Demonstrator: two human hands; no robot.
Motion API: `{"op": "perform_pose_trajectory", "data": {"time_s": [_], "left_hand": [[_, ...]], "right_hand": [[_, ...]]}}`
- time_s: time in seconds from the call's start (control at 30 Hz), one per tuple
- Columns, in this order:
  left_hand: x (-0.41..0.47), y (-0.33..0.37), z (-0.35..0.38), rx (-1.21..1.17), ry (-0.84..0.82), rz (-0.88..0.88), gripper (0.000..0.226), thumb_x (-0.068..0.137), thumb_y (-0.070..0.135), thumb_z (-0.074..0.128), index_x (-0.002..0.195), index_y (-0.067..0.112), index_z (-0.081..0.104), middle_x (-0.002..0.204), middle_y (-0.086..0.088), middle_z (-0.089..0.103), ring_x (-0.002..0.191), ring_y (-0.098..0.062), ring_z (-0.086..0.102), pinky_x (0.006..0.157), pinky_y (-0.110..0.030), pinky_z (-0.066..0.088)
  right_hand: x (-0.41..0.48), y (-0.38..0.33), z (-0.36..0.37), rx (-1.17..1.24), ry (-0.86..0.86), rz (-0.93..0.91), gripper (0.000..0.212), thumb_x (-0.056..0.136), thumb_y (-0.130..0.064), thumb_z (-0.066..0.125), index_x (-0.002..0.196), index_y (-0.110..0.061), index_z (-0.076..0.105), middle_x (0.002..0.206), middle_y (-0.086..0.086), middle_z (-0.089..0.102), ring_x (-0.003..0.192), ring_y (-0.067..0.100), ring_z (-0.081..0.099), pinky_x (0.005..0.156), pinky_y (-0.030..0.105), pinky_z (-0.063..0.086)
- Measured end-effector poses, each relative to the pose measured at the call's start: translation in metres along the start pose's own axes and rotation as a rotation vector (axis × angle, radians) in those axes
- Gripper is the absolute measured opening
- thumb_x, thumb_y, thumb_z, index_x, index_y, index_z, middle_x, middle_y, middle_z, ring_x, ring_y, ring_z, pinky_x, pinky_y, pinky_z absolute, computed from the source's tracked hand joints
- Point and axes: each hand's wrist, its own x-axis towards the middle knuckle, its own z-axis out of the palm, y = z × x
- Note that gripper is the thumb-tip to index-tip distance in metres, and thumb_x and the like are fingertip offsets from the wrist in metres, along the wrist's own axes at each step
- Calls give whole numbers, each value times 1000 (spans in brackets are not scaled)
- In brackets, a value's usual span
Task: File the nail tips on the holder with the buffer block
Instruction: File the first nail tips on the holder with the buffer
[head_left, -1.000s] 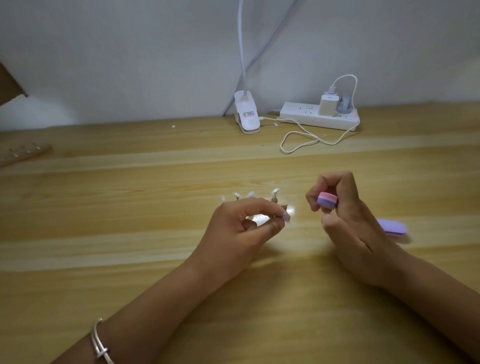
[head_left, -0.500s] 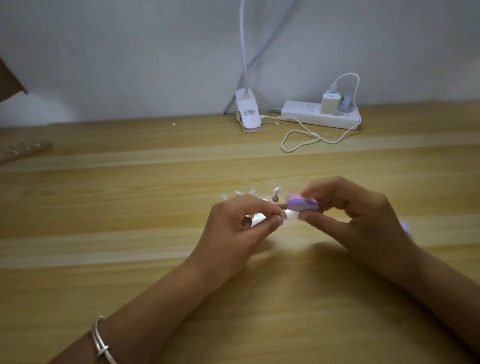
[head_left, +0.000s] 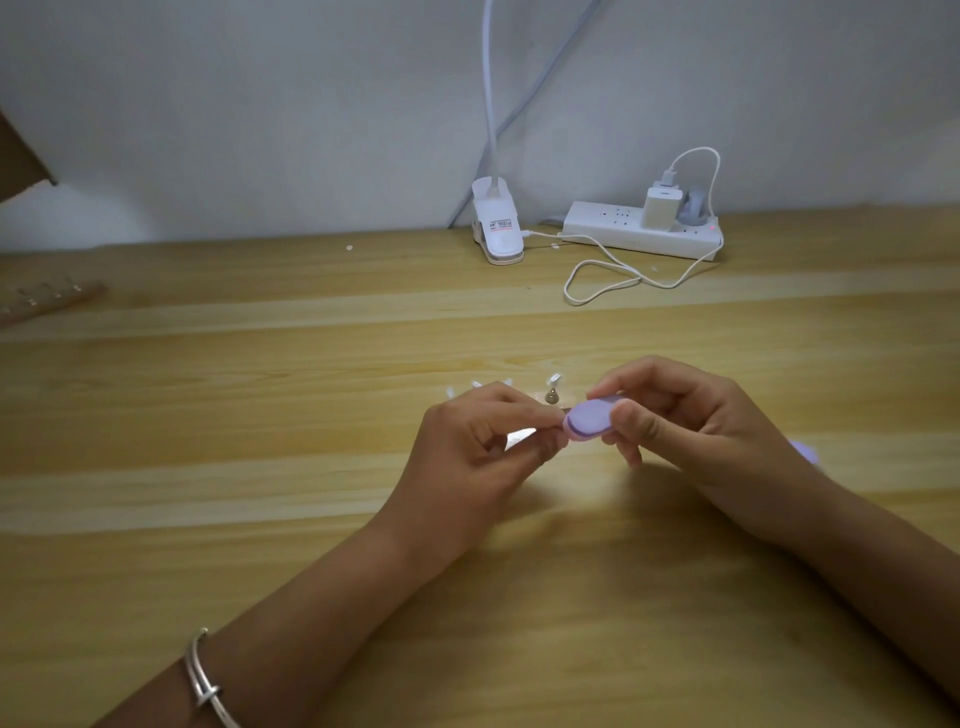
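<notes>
Buffer block (head_left: 589, 420), lilac, sits just below frame centre. The right hand (head_left: 691, 426) pinches it between thumb and curled fingers, its end touching the left hand (head_left: 467, 447) at 9 o'clock. The left hand pinches the clear holder (head_left: 519, 437); nail tips (head_left: 555, 378) stand at its 12 o'clock. A power strip (head_left: 644, 228) lies at the bench's (head_left: 260, 415) 1 o'clock.

The right grip (head_left: 696, 431) has moved toward 9 o'clock and now meets the fingertips of the left grip (head_left: 467, 457). The buffer block (head_left: 745, 420) it pinches, earlier seen from its striped end, now shows its wide lilac face. The purple piece (head_left: 804, 451) on the worktop (head_left: 260, 519) at 3 o'clock is now nearly hidden behind the same grip.
</notes>
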Motion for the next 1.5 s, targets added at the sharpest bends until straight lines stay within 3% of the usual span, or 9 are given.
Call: {"op": "perform_pose_trajectory", "data": {"time_s": [0.1, 0.3, 0.43, 0.6, 0.77, 0.93, 1.13, 1.27, 1.5], "left_hand": [[-1, 2, 1, 20, -9, 17, 16, 84, 7, 75, 95, 17, 80, 79, 13, 65, 58, -14, 44, 52, -28, 32], [-1, 2, 2, 19, -17, 18, 14, 84, 12, 74, 96, 18, 80, 79, 9, 67, 60, -21, 46, 53, -27, 32], [-1, 0, 1, 17, -20, 30, 14, 84, 11, 75, 96, 17, 80, 80, 10, 67, 60, -20, 48, 54, -29, 34], [-1, 0, 1, 20, -5, 31, 14, 83, 5, 75, 93, 13, 79, 80, 7, 68, 61, -9, 49, 56, -20, 33], [-2, -1, 0, 14, -12, 44, 14, 82, 6, 75, 93, 16, 79, 83, 7, 69, 64, -16, 54, 55, -25, 37], [-1, 0, 1, 29, 3, 31, 14, 82, 3, 76, 90, 14, 79, 82, 6, 70, 66, -3, 55, 59, -15, 35], [-2, -1, -1, 53, 2, 67, 14, 81, 1, 75, 92, 10, 79, 85, 2, 71, 75, -2, 61, 66, -9, 36], [-1, 0, -1, 62, 6, 67, 11, 82, 1, 75, 89, 8, 79, 83, 4, 70, 72, 1, 58, 64, -6, 34], [0, 0, -2, -23, 2, 23, 13, 83, 7, 75, 89, 17, 79, 81, 10, 69, 52, -6, 40, 56, -17, 31]], "right_hand": [[0, 0, -1, 8, 0, -14, 19, 88, -14, 60, 102, -4, 67, 70, -9, 68, 65, 7, 59, 65, 20, 50], [1, -2, -4, -4, -7, -16, 21, 85, -10, 62, 104, -3, 69, 69, -8, 70, 66, 5, 61, 66, 20, 50], [0, 0, -1, 10, -11, -17, 22, 85, -10, 62, 105, -5, 70, 69, -10, 70, 67, 5, 61, 66, 19, 50], [1, 0, -5, 1, 26, 0, 24, 83, -10, 65, 106, -7, 73, 69, -6, 71, 66, 14, 58, 71, 23, 52], [-1, 1, 1, 23, 1, 6, 24, 82, -10, 69, 104, -12, 79, 76, 5, 74, 63, 14, 58, 67, 23, 53], [-1, -3, -7, -25, 42, 25, 24, 81, -13, 68, 104, -13, 76, 70, -5, 73, 64, 13, 57, 70, 20, 54], [-2, -3, 1, -13, -16, 41, 26, 80, -12, 70, 105, -11, 77, 84, 4, 79, 63, 10, 58, 64, 19, 52], [-3, -6, -7, -29, 26, 48, 27, 79, -14, 70, 102, -24, 81, 74, -3, 76, 63, 8, 57, 64, 16, 50], [-2, -7, 0, -7, -6, 25, 28, 79, -11, 70, 103, -23, 79, 78, -3, 77, 64, 4, 61, 64, 17, 52]]}}
